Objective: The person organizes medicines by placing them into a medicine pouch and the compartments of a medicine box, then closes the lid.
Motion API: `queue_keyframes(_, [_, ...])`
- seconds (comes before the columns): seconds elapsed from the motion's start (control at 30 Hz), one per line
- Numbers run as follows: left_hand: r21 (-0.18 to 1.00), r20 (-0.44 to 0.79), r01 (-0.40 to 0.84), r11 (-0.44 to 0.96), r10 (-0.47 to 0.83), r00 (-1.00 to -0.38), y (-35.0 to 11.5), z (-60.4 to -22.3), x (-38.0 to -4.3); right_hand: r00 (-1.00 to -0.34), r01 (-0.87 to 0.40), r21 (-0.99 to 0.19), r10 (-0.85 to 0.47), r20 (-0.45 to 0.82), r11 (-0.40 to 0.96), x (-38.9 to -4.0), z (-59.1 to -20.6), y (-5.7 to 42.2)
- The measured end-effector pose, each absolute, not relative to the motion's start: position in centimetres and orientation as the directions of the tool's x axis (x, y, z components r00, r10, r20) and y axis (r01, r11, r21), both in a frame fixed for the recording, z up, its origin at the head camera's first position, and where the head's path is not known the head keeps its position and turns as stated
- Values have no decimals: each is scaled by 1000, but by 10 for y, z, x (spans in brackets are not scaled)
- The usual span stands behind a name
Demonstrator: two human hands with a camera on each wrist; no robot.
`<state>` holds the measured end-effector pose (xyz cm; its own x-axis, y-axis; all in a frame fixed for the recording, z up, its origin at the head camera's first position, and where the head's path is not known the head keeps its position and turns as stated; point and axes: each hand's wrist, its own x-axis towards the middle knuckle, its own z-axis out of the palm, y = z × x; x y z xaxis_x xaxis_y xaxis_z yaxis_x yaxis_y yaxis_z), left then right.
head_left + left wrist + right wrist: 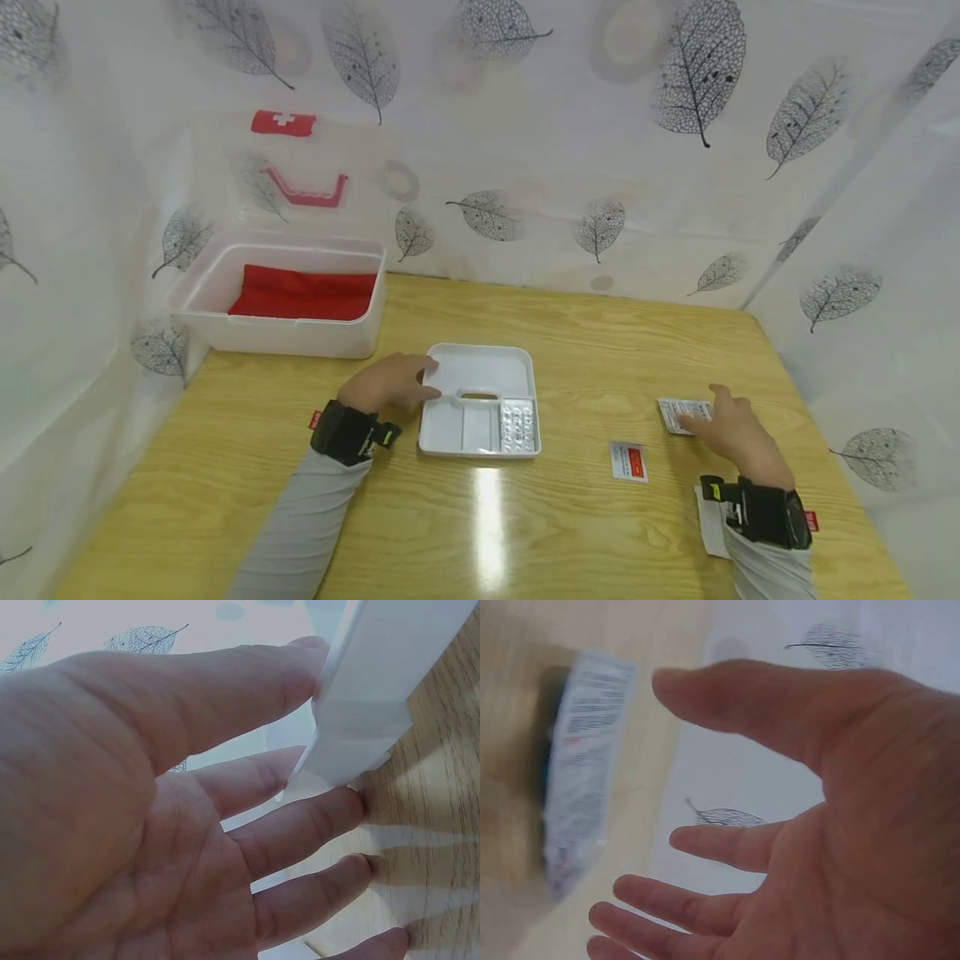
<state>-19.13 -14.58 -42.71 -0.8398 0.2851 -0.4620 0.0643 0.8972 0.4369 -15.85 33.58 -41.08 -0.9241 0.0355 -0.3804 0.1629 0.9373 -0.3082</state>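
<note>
In the head view my left hand (390, 381) is at the left edge of a white compartment tray (482, 367). In the left wrist view its thumb and index fingertips touch the tray's rim (360, 697), and the other fingers extend down to the table. A silver blister pack (517, 425) lies in the tray's lower right compartment. On the right, my right hand (738, 433) hovers with spread fingers over a flat printed silver pack (684, 414). The right wrist view has this pack (589, 765) apart from the thumb and fingers, with nothing in the hand.
A small white-and-red packet (628, 462) lies between the tray and the right hand. Another white packet (711, 525) is partly hidden under the right wrist. At the back left stands a translucent box (277, 332) with red cloth (303, 293) inside, its lid with a red handle (307, 196) upright behind.
</note>
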Motion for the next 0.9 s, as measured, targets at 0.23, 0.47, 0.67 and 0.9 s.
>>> queue_keyframes(0.23, [452,-458,50,891,279,-844,-145,-428,-192,-902,214,-269,84,-423,939,-167,-433,340])
queue_keyframes(0.47, [456,-480,10,890,256,-839,-143,-429,-196,-901,214,-241,96,-423,947,-168,-434,341])
queue_keyframes(0.67, [472,-448,48,880,287,-847,-145,-432,-197,-920,134,-216,40,-390,967,-167,-431,340])
queue_keyframes(0.9, [482,-436,59,874,298,-849,-150,-430,-197,-922,127,-237,26,-387,963,-167,-431,332])
